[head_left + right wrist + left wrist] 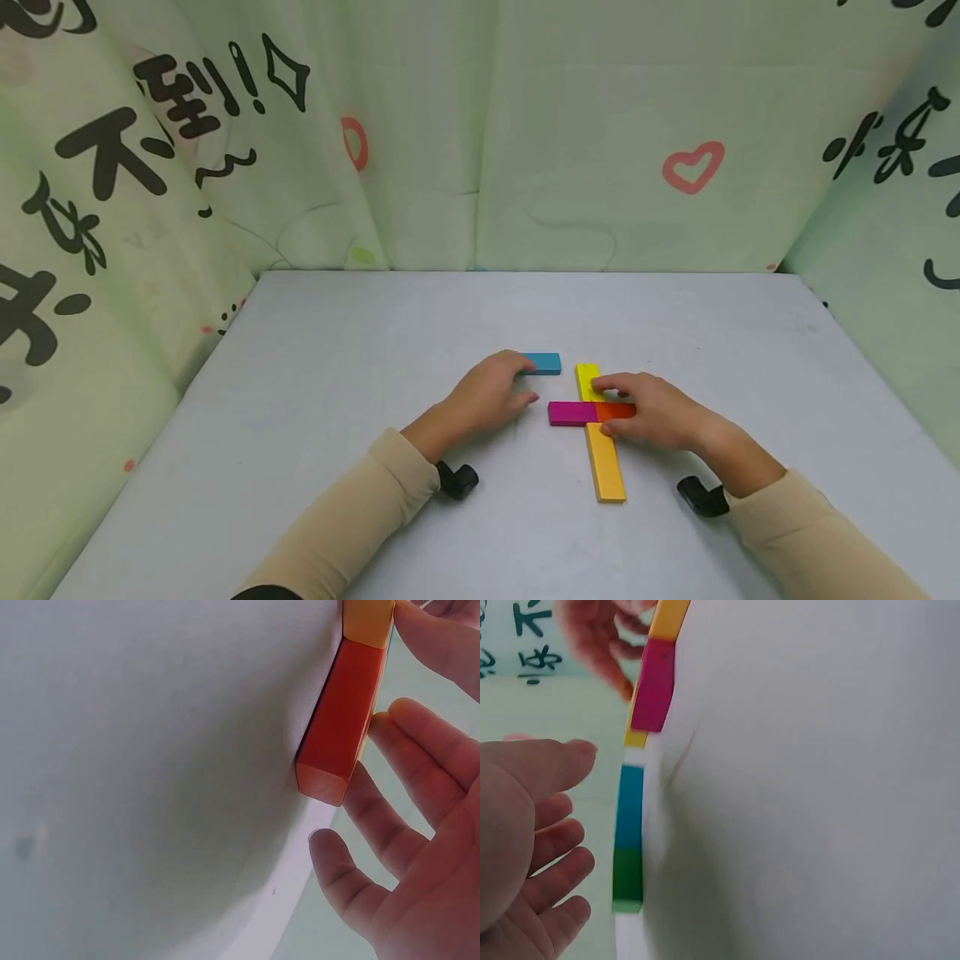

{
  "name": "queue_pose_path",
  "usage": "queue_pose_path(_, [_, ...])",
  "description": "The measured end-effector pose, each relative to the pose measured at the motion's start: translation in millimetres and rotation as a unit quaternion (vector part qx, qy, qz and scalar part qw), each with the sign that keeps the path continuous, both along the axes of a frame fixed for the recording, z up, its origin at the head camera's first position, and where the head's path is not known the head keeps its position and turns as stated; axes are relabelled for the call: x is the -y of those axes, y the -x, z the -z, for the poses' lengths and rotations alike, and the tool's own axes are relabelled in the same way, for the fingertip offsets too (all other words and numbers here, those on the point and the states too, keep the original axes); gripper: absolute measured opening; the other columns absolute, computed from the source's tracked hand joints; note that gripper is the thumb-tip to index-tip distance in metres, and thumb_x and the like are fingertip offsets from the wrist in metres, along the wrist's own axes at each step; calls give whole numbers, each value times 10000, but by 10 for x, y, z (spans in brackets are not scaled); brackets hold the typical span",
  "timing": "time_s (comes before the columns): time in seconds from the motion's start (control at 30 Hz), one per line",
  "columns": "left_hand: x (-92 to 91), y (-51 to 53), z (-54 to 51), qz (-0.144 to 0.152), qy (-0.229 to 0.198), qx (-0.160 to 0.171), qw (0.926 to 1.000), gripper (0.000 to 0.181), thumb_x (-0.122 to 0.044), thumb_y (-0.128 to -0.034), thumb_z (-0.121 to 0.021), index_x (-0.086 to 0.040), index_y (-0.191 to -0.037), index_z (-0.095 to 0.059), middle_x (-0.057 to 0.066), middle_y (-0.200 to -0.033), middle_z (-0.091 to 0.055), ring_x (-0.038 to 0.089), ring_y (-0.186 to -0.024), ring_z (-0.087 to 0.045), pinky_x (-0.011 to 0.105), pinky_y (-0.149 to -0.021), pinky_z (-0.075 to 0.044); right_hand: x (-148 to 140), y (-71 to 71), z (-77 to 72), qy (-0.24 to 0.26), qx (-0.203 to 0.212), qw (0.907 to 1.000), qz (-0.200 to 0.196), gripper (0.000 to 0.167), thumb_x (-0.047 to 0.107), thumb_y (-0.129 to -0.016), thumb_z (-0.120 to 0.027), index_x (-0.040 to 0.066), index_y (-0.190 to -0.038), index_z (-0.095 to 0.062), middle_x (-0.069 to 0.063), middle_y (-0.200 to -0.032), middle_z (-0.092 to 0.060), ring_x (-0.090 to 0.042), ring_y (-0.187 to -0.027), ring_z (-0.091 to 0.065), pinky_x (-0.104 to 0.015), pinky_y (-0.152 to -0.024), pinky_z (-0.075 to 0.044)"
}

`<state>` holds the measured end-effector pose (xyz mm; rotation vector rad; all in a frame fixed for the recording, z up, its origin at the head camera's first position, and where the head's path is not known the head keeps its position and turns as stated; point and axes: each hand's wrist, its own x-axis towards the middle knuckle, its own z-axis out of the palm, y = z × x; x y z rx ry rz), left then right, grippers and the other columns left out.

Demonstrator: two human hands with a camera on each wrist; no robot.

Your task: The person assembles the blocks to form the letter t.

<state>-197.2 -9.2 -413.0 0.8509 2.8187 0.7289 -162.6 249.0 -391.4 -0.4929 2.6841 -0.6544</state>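
Near the table's middle lies a cross of flat blocks: a magenta block (pixel 572 413) end to end with an orange-red block (pixel 613 411), a yellow block (pixel 587 381) behind them and an amber block (pixel 606 467) in front. My right hand (pixel 656 410) rests over the orange-red end; its forefinger reaches the yellow block and its thumb touches by the amber one, fingers loosely extended. To the left, my left hand (pixel 487 392) is beside a blue block (pixel 545 363), thumb and fingers spread. A green block (pixel 628 877) adjoins the blue one, hidden by the hand in the head view.
The pale table (pixel 360 333) extends around the blocks on all sides. A printed green curtain (pixel 570 150) hangs along its back and sides. Each wrist bears a black camera, such as the left one (pixel 459 482).
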Motion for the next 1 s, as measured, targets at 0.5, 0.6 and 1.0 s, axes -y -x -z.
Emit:
queue_pose_path(0.5, [130, 284, -32, -555, 94, 816, 9951, 399, 16, -985, -533, -49, -1376, -584, 84, -1410, -558, 229, -1324, -486, 368, -1097, -366, -12, -10, 2, 73, -5, 10000, 24, 615, 292, -870, -786, 60, -1394, -563, -197, -1330, -570, -390, -1163, -548, -518, -919, -504])
queue_pose_path(0.6, [121, 312, -18, -645, 113, 930, 9935, 418, 45, -987, -473, -63, -1373, -592, 74, -1415, -556, 226, -1342, -473, 369, -1106, -353, -11, -1, 7, 57, -11, 10000, 19, 612, 289, -870, -786, 59, -1393, -564, -199, -1334, -567, -393, -1164, -546, -524, -923, -500])
queue_pose_path(1.0, [111, 313, -1, -598, 322, 1072, 9919, 420, 61, -983, -459, -93, -1335, -630, 52, -1389, -579, 229, -1296, -499, 373, -1093, -371, -20, 10, 15, 27, 4, 10000, 56, 601, 274, -877, -778, 65, -1398, -561, -192, -1338, -566, -388, -1166, -543, -525, -929, -497])
